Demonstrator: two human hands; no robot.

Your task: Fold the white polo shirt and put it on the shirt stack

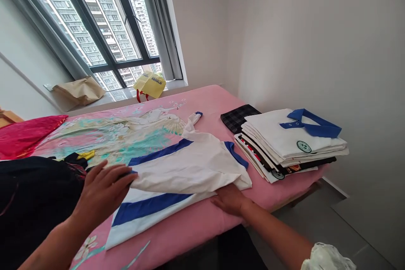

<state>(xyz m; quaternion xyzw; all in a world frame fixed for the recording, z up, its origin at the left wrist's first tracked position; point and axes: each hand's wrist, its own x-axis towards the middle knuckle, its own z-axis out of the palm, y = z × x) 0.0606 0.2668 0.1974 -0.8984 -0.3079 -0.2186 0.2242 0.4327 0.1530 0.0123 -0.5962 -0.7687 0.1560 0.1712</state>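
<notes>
Two hands on a white-and-blue shirt, spread on a pink bed

The shirt (190, 164) lies partly folded at six o'clock on a pink sheet (215, 99) printed with flowers. At eight o'clock, the left hand (103, 185) pinches its blue-edged end; at five, the right hand (229, 199) reaches beneath the fabric, its grip hidden. Folded clothes (272, 128) are stacked at three o'clock, a red cushion (28, 135) at nine. A tall window (95, 17) at ten has two bags, yellow (150, 84) and brown (79, 90), below. Pale walls (316, 29) meet grey floor (341, 228) toward four.
</notes>
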